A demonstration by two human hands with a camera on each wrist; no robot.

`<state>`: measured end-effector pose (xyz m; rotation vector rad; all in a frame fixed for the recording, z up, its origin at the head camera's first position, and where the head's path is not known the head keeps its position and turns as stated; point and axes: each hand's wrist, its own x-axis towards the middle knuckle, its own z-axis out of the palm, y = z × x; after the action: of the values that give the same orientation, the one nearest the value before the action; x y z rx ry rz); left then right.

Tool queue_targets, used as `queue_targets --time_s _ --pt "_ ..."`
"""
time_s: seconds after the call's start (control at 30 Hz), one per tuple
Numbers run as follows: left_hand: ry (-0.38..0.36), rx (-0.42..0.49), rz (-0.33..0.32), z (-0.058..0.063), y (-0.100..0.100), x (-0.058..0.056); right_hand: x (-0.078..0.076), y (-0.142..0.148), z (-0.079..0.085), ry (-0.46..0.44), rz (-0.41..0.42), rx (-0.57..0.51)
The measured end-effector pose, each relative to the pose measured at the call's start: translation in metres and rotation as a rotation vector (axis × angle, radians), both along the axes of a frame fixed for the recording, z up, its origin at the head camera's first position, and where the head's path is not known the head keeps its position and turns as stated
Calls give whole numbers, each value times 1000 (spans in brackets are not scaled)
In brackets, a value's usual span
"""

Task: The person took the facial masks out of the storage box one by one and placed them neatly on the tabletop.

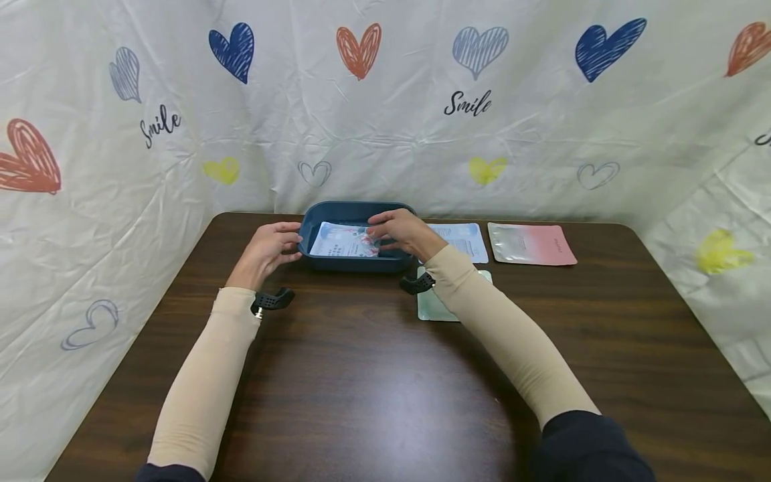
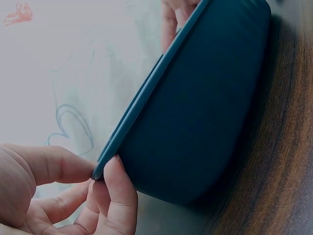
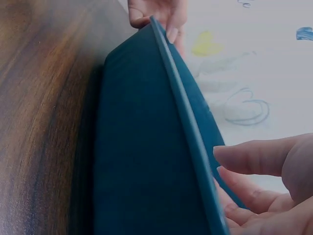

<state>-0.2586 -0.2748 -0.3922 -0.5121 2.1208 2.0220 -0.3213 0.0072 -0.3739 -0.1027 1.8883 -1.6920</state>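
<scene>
Blue tray (image 1: 355, 262) at far middle of surface (image 1: 373, 375), long axis left-right. Left hand (image 1: 268, 246) pinches tray's left rim, thumb and fingers curled on edge. Right hand (image 1: 402, 231), nearer the packet, reaches over right rim, fingers holding packet (image 1: 343, 242) lying inside tray.

A dark teal-blue tray (image 1: 313, 227) is seen on a dark brown wood-grain table (image 1: 373, 388), holding a white packet (image 1: 345, 241) printed with blue and red. To the right, a pale blue packet (image 1: 466, 239), a pink-and-silver packet (image 1: 531, 244) and a mint-green packet (image 1: 435, 309) are noted. The far white backdrop (image 1: 385, 134) is patterned with navy, orange, grey and yellow hearts and black "Smile" lettering.
</scene>
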Motion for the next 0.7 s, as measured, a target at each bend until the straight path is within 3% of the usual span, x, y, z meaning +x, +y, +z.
queue_targets --time_s 0.7 --pt "-2 11 4 1 -1 0 0 -5 0 25 -5 93"
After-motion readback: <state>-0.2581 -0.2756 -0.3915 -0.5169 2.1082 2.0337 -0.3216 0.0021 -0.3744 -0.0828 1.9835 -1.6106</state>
